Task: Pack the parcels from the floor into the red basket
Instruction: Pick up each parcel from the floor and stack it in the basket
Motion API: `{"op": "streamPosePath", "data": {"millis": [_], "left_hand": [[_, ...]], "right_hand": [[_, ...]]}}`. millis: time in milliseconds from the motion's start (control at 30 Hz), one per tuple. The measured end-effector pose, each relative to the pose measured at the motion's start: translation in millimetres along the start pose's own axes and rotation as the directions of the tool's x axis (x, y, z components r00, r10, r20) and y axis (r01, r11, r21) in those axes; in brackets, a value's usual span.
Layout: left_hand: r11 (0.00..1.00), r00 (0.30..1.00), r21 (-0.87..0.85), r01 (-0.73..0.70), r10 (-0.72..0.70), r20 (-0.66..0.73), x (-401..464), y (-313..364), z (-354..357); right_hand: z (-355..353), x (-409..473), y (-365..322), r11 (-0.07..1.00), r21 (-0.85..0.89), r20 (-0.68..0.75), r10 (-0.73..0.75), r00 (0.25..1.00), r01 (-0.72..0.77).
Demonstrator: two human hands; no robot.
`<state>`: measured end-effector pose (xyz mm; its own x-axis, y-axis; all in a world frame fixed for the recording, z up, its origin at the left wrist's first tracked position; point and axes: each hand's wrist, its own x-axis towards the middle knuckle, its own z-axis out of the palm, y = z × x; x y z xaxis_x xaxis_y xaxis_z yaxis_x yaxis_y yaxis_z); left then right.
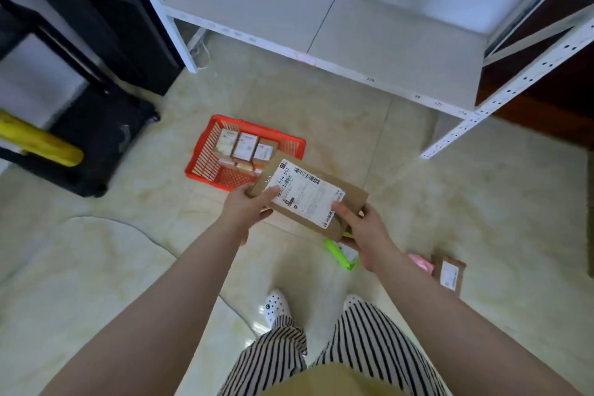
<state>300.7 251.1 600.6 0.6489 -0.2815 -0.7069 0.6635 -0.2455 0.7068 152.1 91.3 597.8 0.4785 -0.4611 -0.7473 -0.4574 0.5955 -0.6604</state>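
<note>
Holding one parcel, both hands; three boxes in red basket.

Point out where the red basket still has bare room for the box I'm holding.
The red slatted plastic basket is crowded along its far side, where three labelled brown cardboard parcels stand in a row. Its left strip and near part show bare mesh. The large labelled cardboard box, held by left hand and right hand, hides the near right corner.
</note>
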Motion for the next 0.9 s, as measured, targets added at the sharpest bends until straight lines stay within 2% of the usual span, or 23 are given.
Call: {"op": "streamPosePath", "data": {"millis": [333, 700, 900], "left_hand": [[0.995, 0.982, -0.099, 0.023, -0.041, -0.184, 53, 37, -74], [0.993, 0.971, 0.104, 0.053, -0.027, -0.236, 147, 122, -154], [0.981, 0.972, 0.183, 0.066, -0.021, -0.236, 191, 154, -180]], "right_hand": [[108, 54, -6, 0.992, -0.108, -0.015, -0.062, 0.998, 0.06], [225, 142, -63, 0.985, -0.163, 0.084, -0.043, 0.996, 0.057], [272, 169, -87, 0.985, -0.166, 0.069, -0.041, 0.997, 0.052]]}}
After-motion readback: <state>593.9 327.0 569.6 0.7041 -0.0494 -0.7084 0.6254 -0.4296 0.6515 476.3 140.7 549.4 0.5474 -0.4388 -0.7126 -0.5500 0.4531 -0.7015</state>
